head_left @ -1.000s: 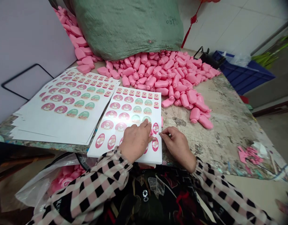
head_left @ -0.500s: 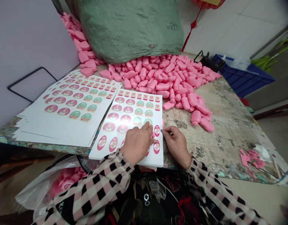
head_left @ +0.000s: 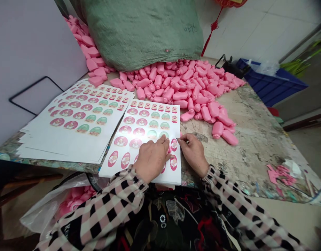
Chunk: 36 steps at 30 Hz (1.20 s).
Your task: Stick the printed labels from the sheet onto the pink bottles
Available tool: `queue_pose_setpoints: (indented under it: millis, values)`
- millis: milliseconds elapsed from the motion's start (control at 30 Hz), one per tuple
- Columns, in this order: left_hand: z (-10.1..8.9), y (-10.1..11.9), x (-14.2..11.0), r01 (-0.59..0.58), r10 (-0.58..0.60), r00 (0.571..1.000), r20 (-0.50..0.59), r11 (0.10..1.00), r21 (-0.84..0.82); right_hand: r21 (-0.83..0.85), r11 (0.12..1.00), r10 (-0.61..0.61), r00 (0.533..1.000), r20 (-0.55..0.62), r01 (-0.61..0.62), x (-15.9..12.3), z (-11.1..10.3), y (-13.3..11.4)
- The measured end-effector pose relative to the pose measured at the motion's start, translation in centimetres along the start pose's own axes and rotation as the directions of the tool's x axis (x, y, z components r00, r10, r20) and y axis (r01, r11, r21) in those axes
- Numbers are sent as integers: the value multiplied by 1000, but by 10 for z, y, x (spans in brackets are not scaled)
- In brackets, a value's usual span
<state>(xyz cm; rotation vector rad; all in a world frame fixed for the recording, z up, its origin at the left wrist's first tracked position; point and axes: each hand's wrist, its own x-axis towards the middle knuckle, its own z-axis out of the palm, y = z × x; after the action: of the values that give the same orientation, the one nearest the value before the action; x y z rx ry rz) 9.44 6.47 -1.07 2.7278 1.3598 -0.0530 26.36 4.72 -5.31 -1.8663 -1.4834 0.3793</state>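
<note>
Head view: left hand is lying palm-down, fingers loosely spread, pressing the near sticker sheet flat on the worn table so it isn't sliding, while the right hand is pinching thumb to forefinger at the sheet's right edge beside a pink oval sticker, apparently lifting its corner. Spare sheets are lying just left, and pink plastic bottles are spilling from the green sack behind, within reach.
</note>
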Motion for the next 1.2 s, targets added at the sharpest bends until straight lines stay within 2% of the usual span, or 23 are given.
queue_pose_setpoints:
  millis: [300, 500, 700, 867, 1067, 1200]
  values:
    - [-1, 1, -1, 3, -3, 1000, -19, 1000, 7, -66, 997, -39, 996, 80, 44, 0, -8, 3]
    - [0, 0, -1, -2, 2, 1000, -13, 1000, -9, -116, 993, -6, 978, 209, 31, 1, -20, 5]
    - [-2, -1, 0, 2, -1, 1000, 7, 1000, -29, -143, 985, -49, 957, 286, 93, 7, -25, 5]
    - [-4, -4, 6, -11, 15, 999, 45, 996, -88, -182, 981, -20, 960, 278, 73, 8, -26, 1]
    - [-5, -17, 17, -46, 75, 989, 129, 976, -213, -287, 958, 92, 975, 203, -31, 4, -24, -13]
    - [-7, -20, 22, -46, 84, 984, 156, 972, -231, -306, 949, 130, 978, 165, -75, 2, -21, -17]
